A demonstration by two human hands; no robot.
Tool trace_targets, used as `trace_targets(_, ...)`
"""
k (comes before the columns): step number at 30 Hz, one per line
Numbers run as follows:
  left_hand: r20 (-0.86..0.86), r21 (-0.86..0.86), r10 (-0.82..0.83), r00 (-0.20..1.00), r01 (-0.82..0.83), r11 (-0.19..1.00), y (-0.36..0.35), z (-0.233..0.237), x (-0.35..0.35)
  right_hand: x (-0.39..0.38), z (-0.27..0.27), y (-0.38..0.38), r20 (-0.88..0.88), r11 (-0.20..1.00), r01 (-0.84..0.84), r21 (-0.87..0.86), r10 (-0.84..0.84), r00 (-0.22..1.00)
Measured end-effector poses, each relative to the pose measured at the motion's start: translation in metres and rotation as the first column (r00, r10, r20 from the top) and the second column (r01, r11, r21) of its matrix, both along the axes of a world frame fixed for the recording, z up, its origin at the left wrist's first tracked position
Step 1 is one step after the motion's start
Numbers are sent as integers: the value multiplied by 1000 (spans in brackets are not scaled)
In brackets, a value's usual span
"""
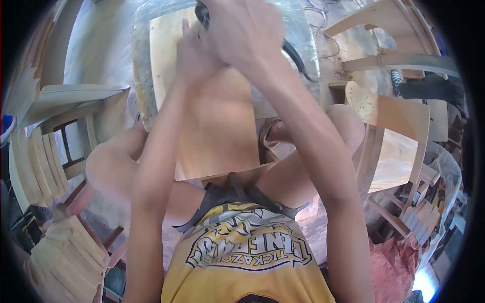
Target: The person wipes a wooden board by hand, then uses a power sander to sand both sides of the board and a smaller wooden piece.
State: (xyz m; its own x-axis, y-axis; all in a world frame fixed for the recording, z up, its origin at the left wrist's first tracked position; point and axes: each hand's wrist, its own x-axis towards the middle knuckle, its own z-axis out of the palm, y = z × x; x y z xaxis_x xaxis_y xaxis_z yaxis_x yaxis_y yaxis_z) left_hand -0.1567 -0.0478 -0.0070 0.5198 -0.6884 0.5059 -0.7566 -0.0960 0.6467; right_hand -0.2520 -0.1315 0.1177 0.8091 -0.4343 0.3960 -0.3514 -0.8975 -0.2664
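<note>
A flat wooden board point(217, 131) lies in front of my body, reaching from my lap up onto a worn, stained work surface point(144, 65). Over its far part my two hands are close together and blurred. My right hand point(245, 38) is closed round a dark curved tool point(298, 58), whose black end sticks out to the right. Just left of it and lower, my left hand point(199, 55) is at the board with one finger pointing up; the rest of its fingers are smeared by motion.
Stacked curved wooden pieces point(43, 166) stand at the left, with more at the lower left point(68, 257). Wooden chair parts point(394, 141) fill the right side. A red sack point(394, 267) lies at the lower right, beside clear plastic sheeting point(449, 187).
</note>
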Motion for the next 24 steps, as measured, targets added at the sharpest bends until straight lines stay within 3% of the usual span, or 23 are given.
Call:
trace_targets(5,-81,-3,9,997,-9,1000,4,-20,2,1,-3,4,-42,999,46,24,-45,998)
trace_targets(7,127,236,19,992,-49,970,-15,-6,15,8,3,-6,-61,994,103,28,-101,993)
trace_targets(8,-90,121,-63,994,73,990,-11,7,-5,3,2,-5,-33,996,84,-24,-85,996)
trace_targets(9,-99,120,-59,993,71,990,2,11,-20,-8,-1,0,-42,996,80,-26,-81,996)
trace_targets(11,-389,-68,-158,908,143,987,17,13,-36,-29,-5,15,11,988,86,-124,-85,996)
trace_targets(12,-387,-66,-150,910,135,989,14,9,-35,-30,-3,18,14,989,79,-122,-78,997)
trace_targets(14,-484,-341,-250,839,83,937,10,-2,-38,-31,2,27,28,984,122,-127,-120,992)
trace_targets(15,-488,-333,-250,836,87,939,9,-3,-31,-25,2,25,24,985,126,-119,-124,992)
trace_targets(17,-196,2,-27,980,28,1000,5,10,-17,-10,-5,13,70,989,84,-124,-76,995)
trace_targets(19,-154,62,-1,988,10,998,15,19,-26,-16,-8,20,114,986,60,-159,-42,993)
trace_targets(21,-574,-171,-178,799,96,981,33,26,-51,-35,-3,34,-31,986,85,-144,-90,995)
trace_targets(24,-541,-172,-135,830,49,984,43,32,-76,-55,12,51,-112,990,106,-91,-116,987)
